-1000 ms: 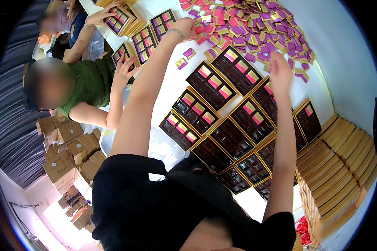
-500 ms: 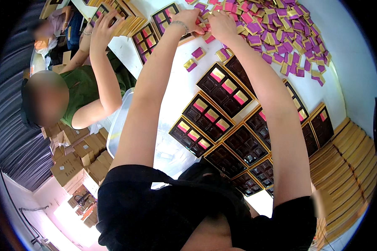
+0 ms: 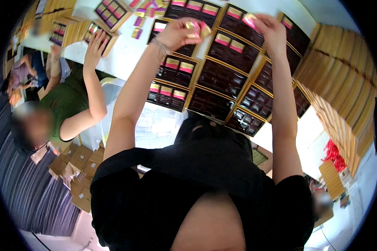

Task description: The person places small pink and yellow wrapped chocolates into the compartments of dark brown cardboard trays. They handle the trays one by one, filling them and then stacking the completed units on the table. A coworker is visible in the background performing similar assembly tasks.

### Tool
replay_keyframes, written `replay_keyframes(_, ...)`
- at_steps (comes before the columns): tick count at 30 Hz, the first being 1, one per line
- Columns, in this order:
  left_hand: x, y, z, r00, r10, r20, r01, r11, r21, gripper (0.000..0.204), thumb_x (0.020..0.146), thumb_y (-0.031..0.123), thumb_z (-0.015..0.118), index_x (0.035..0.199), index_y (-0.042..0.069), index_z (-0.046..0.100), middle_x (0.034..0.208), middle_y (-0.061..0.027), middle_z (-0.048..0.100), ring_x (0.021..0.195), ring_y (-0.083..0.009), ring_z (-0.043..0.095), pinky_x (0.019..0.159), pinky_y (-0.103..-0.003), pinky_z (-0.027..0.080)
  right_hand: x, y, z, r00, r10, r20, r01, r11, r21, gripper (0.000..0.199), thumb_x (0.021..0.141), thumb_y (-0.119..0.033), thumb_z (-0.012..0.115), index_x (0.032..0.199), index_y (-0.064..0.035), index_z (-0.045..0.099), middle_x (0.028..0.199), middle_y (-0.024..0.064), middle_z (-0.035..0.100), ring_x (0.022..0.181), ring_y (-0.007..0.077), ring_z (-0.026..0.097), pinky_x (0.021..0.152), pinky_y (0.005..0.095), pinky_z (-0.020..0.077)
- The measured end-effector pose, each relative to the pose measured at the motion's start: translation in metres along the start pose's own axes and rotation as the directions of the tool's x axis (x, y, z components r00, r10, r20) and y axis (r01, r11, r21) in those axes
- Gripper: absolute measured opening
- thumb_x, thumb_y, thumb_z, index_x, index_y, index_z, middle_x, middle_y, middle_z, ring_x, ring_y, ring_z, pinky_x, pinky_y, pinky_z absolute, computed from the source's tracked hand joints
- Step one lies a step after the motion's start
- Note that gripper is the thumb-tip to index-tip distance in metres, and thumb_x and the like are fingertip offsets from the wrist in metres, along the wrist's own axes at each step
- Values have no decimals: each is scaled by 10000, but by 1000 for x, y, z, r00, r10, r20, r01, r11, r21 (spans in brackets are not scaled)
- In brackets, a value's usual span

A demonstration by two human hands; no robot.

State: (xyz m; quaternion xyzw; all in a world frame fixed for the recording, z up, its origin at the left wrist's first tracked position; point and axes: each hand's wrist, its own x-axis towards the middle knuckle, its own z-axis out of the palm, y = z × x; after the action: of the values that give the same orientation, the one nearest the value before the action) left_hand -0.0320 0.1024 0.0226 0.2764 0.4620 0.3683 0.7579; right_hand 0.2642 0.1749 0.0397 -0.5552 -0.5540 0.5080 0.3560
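Left hand (image 3: pixel 178 33) closed on gold and pink sweets (image 3: pixel 197 29); right hand (image 3: pixel 270 27) pinches pink sweet (image 3: pixel 249 19). Trays (image 3: pixel 222 77) directly beneath hands, right nearer.

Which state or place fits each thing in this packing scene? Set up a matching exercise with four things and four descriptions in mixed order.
Things:
1. left hand
2. right hand
3. gold boxes
4. co-worker's hand

Descriptions:
A. stacked at the right side of the table
B. holds gold and pink wrapped pieces
C. rests on a tray at the far left
D. grips a pink wrapped piece above the dark trays

Pairs: 1-B, 2-D, 3-A, 4-C
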Motion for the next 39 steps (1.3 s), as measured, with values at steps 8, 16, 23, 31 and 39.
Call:
replay_keyframes(8,28,-68,115,991,105,-85,-33,796,604,320,820,138,726,1109,23,655,907,-97,683,751,-150,681,669,-267,591,-111,79,-38,976,62,-211,-121,953,-279,206,797,-141,710,971,-30,699,857,92,698,747,173,667,679,286,513)
replay_keyframes(16,35,-61,116,976,125,-181,16,781,625,301,770,108,767,1031,-10,674,891,-120,676,745,-177,686,646,-285,608,-101,80,17,859,-471,-203,183,652,-736,120,732,-122,708,848,-139,735,946,33,572,908,255,555,738,369,489)
replay_keyframes(23,12,-62,120,968,0,-250,100,917,387,359,817,92,727,1110,-65,593,937,-130,665,791,-172,679,711,-290,613,-105,77,11,836,-509,-204,274,710,-649,170,814,-120,664,970,-78,715,977,76,610,863,273,599,730,376,506)
replay_keyframes(31,-36,-72,115,978,-77,-196,40,982,-184,275,895,-13,559,1163,-70,534,1097,-175,601,1010,-274,634,857,-378,579,-142,63,3,994,71,-81,-55,982,180,129,799,28,665,921,-13,678,940,55,649,879,166,630,773,308,516)
replay_keyframes(39,-62,-83,126,953,-81,-291,76,997,-28,190,863,188,694,983,55,632,862,-25,661,761,-110,659,638,-249,592,-171,64,1,996,-16,-84,44,938,345,223,755,125,617,877,-32,718,1122,70,608,1016,158,579,834,263,468)
